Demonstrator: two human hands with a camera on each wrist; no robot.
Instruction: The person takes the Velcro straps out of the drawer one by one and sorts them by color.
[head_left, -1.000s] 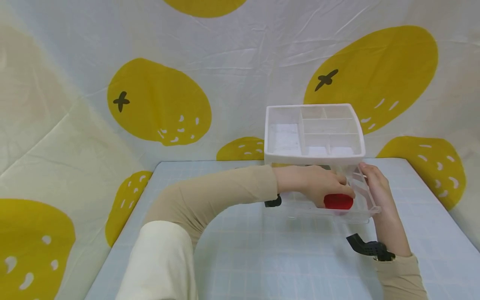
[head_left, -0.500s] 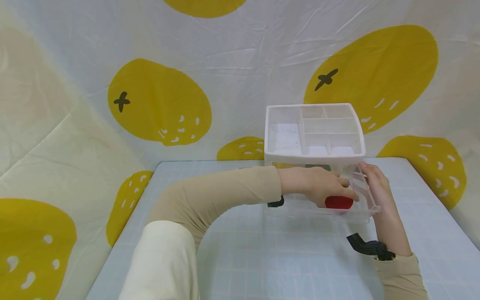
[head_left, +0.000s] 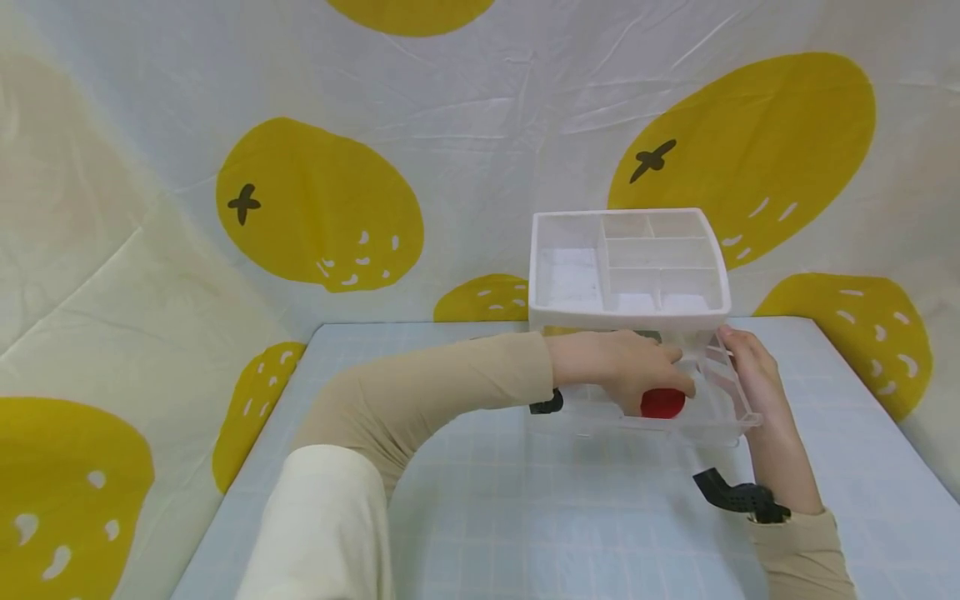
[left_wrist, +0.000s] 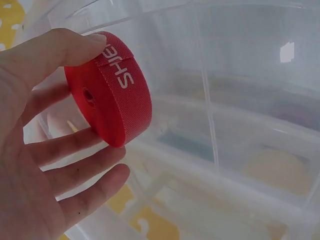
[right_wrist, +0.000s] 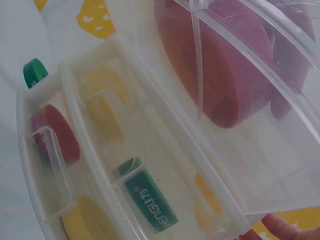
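My left hand point(head_left: 633, 367) pinches a red roll of fabric tape point(left_wrist: 120, 90) with white lettering, thumb on top and fingertips at its side and beneath. It reaches into the pulled-out clear drawer point(head_left: 708, 429) of a white drawer organizer point(head_left: 630, 319). In the left wrist view, the two lower fingers spread apart from the roll. My right hand point(head_left: 757, 375) rests along the right side of the drawer, fingertips by the organizer body. Only its fingertips point(right_wrist: 282, 227) show in the right wrist view. Through the clear drawer wall, the red roll appears blurred there.
Closed drawers below hold a red roll point(right_wrist: 56, 132), a green roll point(right_wrist: 147, 197) and yellow rolls point(right_wrist: 105, 95). Another green roll point(right_wrist: 35, 72) sits beyond the organizer's edge. The top tray point(head_left: 573, 267) has divided compartments. A fruit-print cloth point(head_left: 480, 167) hangs close behind.
My left hand and the red roll shift slightly right at first, then back left inside the drawer. The right hand and the organizer stay in place.
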